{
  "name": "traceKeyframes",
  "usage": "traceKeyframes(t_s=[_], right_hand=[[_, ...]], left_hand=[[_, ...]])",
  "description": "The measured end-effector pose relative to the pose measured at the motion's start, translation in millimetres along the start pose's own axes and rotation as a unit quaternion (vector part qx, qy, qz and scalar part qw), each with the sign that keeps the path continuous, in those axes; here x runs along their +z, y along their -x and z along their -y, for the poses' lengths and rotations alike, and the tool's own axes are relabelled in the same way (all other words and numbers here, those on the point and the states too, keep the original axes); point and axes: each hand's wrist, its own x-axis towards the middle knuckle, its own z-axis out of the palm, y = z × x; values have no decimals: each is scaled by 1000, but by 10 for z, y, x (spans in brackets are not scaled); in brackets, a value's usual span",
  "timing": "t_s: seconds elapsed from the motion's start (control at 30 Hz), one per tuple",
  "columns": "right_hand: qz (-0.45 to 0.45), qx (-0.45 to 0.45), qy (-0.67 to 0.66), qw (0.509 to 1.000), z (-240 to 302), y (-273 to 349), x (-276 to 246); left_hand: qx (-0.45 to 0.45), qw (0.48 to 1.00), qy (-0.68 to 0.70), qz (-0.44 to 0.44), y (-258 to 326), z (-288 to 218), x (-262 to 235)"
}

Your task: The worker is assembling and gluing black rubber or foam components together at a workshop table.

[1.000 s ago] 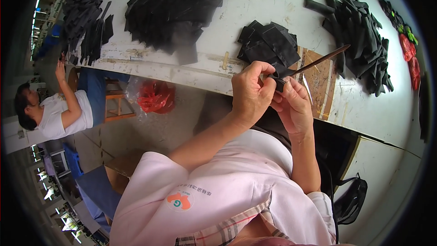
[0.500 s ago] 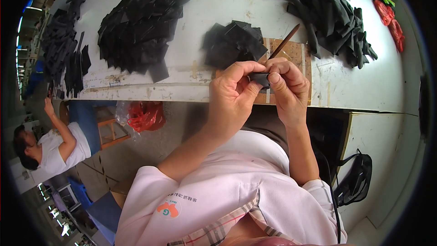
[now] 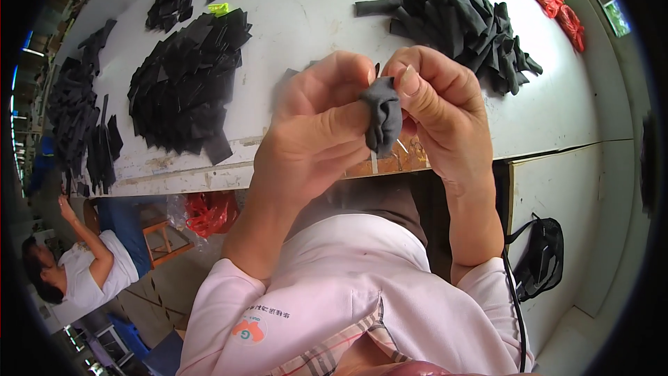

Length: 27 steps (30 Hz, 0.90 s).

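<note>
Left hand (image 3: 299, 125): it is closed in a pinch; the thumb presses the left side of the grey cloth piece (image 3: 385, 125), and the forefinger is bent near its top.
Right hand (image 3: 452, 118): it is pinched too, thumb and forefinger at the upper right edge of the piece; the other fingers are curled and partly hidden.
Grey cloth piece: it is between the two hands, bunched and wrinkled, its longer side almost upright.
Step in hand: it seems to be fingertip work on this single piece, with both hands sharing the hold.
Next move calls for: probably one firm pinch while the other one adjusts, because the cloth looks soft and could slip.
Narrow dark tip (image 3: 377, 69): it shows just above the cloth; whether it touches cannot be told.
Brown board (image 3: 401, 163): it lies at the near edge of the white counter (image 3: 306, 21), partly hidden by the hands.
Heap of flat black pieces (image 3: 184, 80): on the counter, to the left.
Heap of dark strips (image 3: 463, 17): beyond the right hand.
Red bags (image 3: 557, 10): at the far right.
</note>
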Motion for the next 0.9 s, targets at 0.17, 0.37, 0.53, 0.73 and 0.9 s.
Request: traceKeyframes(t_s=[0.17,0.37,0.53,0.73,0.9], right_hand=[[50,-65,27,996,240,-104,116],[-6,117,16,993,-278,-260,-278],[-10,178,-84,981,-588,-239,-307],[23,146,-29,989,-475,-339,-290],[24,189,-137,972,-750,-214,-427]], left_hand=[[-30,970,145,193,-111,-60,37],[-89,990,105,-34,-243,23,-334],[-118,974,191,-46,-180,231,-686],[-100,920,366,-96,-252,134,-489],[-60,987,92,-116,7,441,-588]])
